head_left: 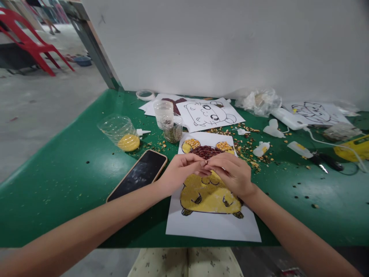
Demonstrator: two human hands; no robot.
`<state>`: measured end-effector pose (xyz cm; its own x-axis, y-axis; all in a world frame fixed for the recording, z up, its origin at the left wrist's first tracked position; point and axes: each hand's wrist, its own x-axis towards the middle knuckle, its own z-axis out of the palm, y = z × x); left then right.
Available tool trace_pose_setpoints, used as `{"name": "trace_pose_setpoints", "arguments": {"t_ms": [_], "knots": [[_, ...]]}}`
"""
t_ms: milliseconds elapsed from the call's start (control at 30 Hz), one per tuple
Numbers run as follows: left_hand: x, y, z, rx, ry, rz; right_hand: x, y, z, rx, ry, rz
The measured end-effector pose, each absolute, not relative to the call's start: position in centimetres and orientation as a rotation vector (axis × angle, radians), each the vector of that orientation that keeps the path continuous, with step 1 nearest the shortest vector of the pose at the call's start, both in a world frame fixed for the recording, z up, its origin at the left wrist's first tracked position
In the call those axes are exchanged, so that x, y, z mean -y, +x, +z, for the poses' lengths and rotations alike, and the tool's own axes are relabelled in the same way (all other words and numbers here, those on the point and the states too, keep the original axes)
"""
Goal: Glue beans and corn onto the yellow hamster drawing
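Both of my hands meet over a white sheet with a hamster picture point(210, 200) filled in with yellow grains, orange corn kernels on the ears and dark red beans on the head. The fingertips of my left hand point(186, 169) are pinched together, touching those of my right hand point(232, 171), also pinched. Between them shows a tiny pale bit, too small to name. My hands hide the middle of the hamster's face. Left of the sheet lies a phone point(140, 175) with a dark screen.
A clear cup of yellow grains point(128, 142) lies tipped at left. Clear cups point(173, 129) stand behind the sheet, near an uncoloured hamster drawing point(211, 113). Loose seeds point(248, 150), glue bottles point(261, 149), a white power bank-like block point(288, 118) and scissors point(325, 161) spread right.
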<state>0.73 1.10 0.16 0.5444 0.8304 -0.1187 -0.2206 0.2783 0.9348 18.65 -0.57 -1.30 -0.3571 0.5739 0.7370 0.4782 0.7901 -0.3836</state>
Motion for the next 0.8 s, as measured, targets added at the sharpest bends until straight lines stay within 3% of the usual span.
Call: {"name": "trace_pose_setpoints", "arguments": {"t_ms": [800], "knots": [[-0.99, 0.68, 0.62, -0.738, 1.062, 0.757, 0.65, 19.1, -1.12, 2.192, -0.706, -0.093]]}}
